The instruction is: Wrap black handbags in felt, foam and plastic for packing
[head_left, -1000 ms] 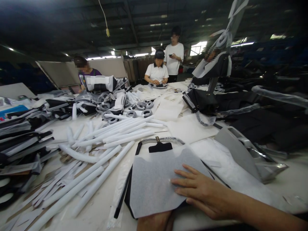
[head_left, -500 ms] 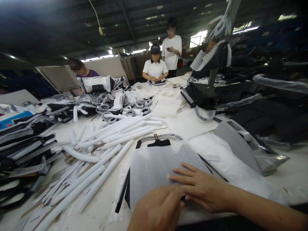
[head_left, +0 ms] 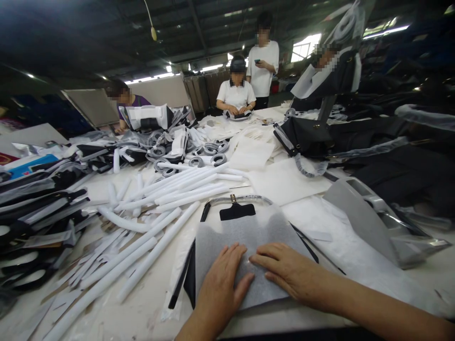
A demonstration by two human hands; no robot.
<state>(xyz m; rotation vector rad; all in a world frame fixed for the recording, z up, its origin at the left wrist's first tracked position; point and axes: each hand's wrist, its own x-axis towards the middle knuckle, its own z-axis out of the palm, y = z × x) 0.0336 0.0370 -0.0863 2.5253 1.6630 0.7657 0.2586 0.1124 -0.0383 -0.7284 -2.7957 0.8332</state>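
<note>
A thin, pale grey sheet (head_left: 220, 232) lies over a black handbag (head_left: 190, 279) on the table in front of me. My left hand (head_left: 222, 282) rests on the sheet's left half, fingers stretched out and thumb apart. On its right half my right hand (head_left: 287, 270) lies with fingers extended, touching the sheet. Beyond the sheet's far edge shows a black flap (head_left: 237, 212) with a gold clasp. The bag's handle (head_left: 245, 198), wrapped in clear plastic, arches behind it. Most of the bag is hidden under the sheet.
White foam tubes (head_left: 142, 251) lie at my left, beside stacked black straps (head_left: 39, 232). A grey plastic-covered piece (head_left: 362, 213) and a white foam sheet (head_left: 337, 227) are at my right. Black bags (head_left: 302, 135) stand farther back. Three people are beyond the table, one holding a phone (head_left: 257, 61).
My left hand has drawn away from my right hand to the sheet's left side and flattened out. The right hand stays on the sheet. The whole view has shifted slightly.
</note>
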